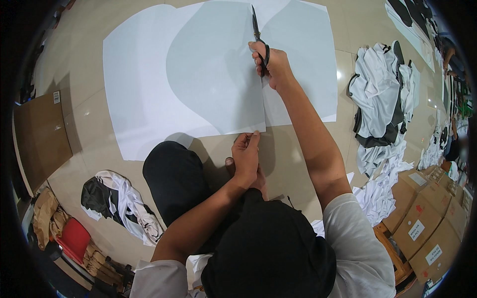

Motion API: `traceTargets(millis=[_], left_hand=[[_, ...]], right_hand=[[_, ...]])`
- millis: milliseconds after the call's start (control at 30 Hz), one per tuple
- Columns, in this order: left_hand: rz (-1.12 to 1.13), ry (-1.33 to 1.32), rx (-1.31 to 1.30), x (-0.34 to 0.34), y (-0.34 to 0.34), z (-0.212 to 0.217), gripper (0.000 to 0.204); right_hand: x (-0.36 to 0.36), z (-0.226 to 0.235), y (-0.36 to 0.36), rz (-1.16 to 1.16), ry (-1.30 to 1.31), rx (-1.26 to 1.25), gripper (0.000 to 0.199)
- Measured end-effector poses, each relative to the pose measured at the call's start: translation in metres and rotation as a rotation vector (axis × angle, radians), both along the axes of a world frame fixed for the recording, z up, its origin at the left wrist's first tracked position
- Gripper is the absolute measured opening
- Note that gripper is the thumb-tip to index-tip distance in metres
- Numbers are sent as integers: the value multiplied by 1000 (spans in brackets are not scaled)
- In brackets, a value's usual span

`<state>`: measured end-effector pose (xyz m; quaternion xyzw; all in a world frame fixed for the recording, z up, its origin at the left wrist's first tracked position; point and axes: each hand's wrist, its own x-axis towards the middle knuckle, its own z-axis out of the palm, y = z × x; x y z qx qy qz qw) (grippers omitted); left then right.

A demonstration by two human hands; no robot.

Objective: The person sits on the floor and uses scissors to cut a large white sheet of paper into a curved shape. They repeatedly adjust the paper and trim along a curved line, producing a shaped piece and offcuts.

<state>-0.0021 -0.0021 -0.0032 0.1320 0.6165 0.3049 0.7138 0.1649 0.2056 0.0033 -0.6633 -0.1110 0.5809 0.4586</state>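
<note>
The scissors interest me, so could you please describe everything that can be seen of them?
The scissors look black and possibly metal, with slim blades tapering to a point and rounded handle loops. The right hand grips the handles, its fingers hiding part of them. The blades look nearly closed and point toward the top of the picture, over the large white and pale grey sheet; whether they bite into it is unclear.

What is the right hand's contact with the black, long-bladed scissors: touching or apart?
Touching. The head view shows the right hand gripping the black, long-bladed scissors by their handles.
</note>
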Motion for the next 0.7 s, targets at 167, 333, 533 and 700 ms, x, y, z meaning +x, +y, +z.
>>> traceTargets(millis=[167, 333, 533, 700], left_hand=[[0, -3, 0, 0, 1, 1, 23], [-2, 10, 19, 1, 1, 1, 22], [-7, 4, 44, 1, 1, 1, 21], [0, -26, 25, 1, 2, 1, 20]], right_hand=[[1, -2, 3, 4, -2, 6, 39], [2, -4, 4, 7, -31, 10, 37], [3, -7, 3, 27, -43, 47, 37], [4, -10, 4, 37, -59, 40, 38]])
